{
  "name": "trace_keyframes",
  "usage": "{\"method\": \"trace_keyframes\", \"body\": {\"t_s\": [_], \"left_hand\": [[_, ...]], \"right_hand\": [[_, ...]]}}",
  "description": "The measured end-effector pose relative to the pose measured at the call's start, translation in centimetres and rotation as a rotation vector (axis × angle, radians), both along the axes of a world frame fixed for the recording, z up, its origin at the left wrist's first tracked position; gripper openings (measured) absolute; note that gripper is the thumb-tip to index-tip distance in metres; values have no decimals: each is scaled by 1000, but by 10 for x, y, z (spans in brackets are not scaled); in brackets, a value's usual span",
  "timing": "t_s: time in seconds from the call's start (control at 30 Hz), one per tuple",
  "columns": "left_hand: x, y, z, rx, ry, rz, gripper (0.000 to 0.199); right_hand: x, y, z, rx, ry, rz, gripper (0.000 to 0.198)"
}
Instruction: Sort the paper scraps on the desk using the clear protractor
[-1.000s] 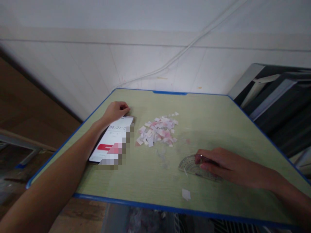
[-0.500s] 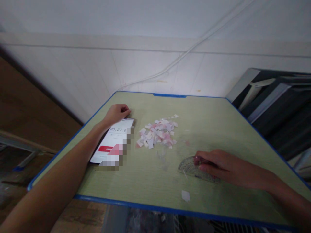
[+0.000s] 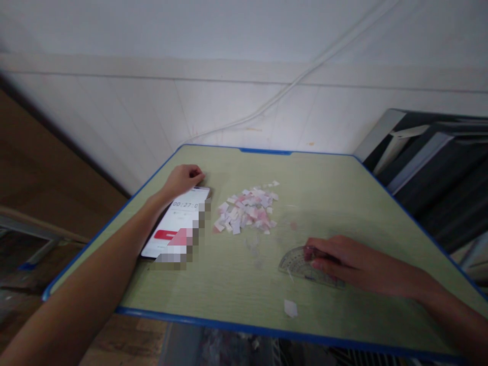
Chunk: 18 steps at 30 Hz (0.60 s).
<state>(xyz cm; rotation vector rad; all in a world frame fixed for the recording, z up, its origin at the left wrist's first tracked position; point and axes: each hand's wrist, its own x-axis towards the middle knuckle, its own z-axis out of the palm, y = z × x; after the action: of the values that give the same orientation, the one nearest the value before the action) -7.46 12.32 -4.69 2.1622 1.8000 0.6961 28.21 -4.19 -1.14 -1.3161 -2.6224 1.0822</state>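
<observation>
My right hand [image 3: 343, 259] grips a clear half-round protractor [image 3: 295, 262] by its right part, fingers and thumb closed over it. The protractor is at the table's right front, just above the surface or touching it; I cannot tell which. My left hand [image 3: 187, 176] rests loosely curled at the far left, with nothing visible in it. Under its wrist lies a phone [image 3: 179, 218] with a lit timer screen, partly pixelated. Between my hands is a heap of small white and pink paper scraps [image 3: 247, 208]. One loose white scrap [image 3: 290, 308] lies near the front edge.
The green table top [image 3: 324, 183] has a blue rim and stands against a pale wall [image 3: 229, 101]. A white cable [image 3: 267, 104] runs down that wall. Dark flat panels [image 3: 450, 168] lean at the right. A brown board [image 3: 46, 168] stands at the left.
</observation>
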Motion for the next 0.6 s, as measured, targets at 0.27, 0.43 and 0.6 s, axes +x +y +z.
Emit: {"method": "trace_keyframes", "body": {"t_s": [0.27,0.43,0.6], "left_hand": [[0,0,0,1,-9,-3,21],[0,1,-2,10,-3,5,20],[-1,1,-2,10,-2,-4,21]], "right_hand": [[0,1,3,-43,16,-18,29],[-3,-2,3,26,-9,30,27],[-2,-2,4,-16,31,69,29]]}}
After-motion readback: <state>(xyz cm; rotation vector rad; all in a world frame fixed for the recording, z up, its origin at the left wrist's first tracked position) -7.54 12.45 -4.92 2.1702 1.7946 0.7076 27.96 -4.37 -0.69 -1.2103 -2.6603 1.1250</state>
